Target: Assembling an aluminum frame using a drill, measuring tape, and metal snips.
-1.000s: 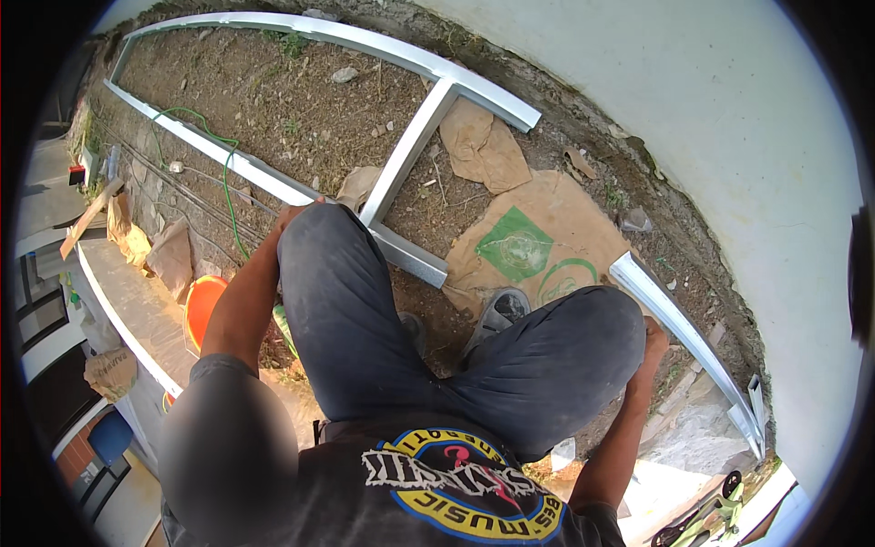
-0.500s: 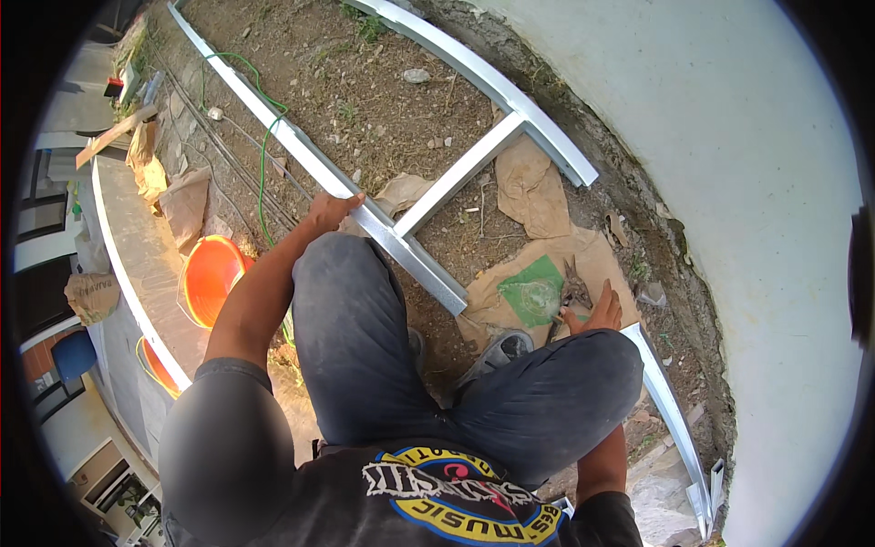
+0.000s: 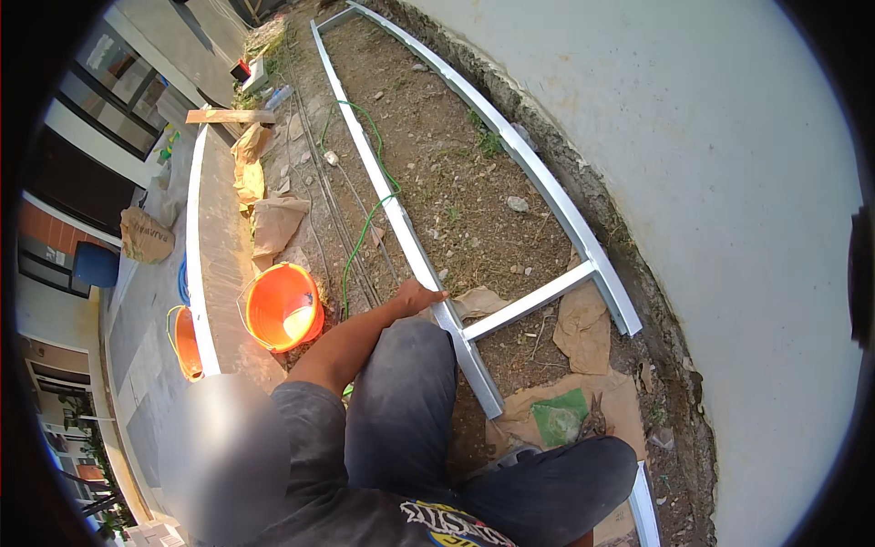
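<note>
My left hand (image 3: pixel 417 297) is closed on the near rail of a long silvery metal frame (image 3: pixel 401 224), with the thumb lying across its top. The frame rests on the soil, and a short crossbar (image 3: pixel 529 304) joins its two rails just beyond my knee. My right hand does not show, as my bent leg covers that side. Near that knee lie a pair of pliers (image 3: pixel 595 417) and a green sheet (image 3: pixel 559 418) with a clear plastic bag on it, both on flattened brown paper (image 3: pixel 622 415).
Left of me stands an orange bucket (image 3: pixel 284 308), with a second orange bucket (image 3: pixel 187 343) beyond a low ledge. A green cord (image 3: pixel 354 264) crosses the near rail. A white wall (image 3: pixel 729 228) bounds the right side. Another metal channel (image 3: pixel 643 510) lies at lower right.
My view has swung, bringing more of the frame's far end into sight. My right hand, seen earlier beside the green sheet, has drawn back out of sight. The left hand stays on the rail.
</note>
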Available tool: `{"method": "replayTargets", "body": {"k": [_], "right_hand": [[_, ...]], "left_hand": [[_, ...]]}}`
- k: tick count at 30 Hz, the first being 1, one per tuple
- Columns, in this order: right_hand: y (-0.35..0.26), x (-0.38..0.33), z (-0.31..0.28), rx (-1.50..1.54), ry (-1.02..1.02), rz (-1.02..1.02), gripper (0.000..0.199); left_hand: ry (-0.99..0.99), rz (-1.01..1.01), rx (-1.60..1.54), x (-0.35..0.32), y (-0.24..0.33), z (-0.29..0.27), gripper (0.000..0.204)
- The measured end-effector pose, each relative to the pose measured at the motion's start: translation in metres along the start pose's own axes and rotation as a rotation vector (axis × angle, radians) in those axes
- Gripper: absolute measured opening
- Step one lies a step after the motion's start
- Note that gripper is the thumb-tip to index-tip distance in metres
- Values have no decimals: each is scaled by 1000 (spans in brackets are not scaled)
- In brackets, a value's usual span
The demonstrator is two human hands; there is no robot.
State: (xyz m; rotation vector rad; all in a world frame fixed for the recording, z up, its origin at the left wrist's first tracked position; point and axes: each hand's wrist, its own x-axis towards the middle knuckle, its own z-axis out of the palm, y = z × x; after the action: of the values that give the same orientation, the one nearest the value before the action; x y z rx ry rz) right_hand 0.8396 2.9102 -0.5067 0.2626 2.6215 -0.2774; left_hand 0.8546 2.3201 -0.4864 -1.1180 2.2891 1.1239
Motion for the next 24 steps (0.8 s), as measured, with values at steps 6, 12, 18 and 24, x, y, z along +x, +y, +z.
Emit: {"method": "replayTargets", "body": {"k": [6, 12, 18, 24], "right_hand": [[20, 7, -10, 70, -118, -24, 84], [28, 12, -72, 590, -387, -96, 81], [-26, 12, -149, 647, -176, -301, 62], [-86, 26, -180, 982, -481, -181, 52]], "left_hand": [[47, 23, -53, -5, 4, 1, 67], [30, -59, -249, -13, 10, 4, 57], [40, -138, -314, -17, 18, 7, 52], [71, -13, -272, -20, 18, 1, 54]]}}
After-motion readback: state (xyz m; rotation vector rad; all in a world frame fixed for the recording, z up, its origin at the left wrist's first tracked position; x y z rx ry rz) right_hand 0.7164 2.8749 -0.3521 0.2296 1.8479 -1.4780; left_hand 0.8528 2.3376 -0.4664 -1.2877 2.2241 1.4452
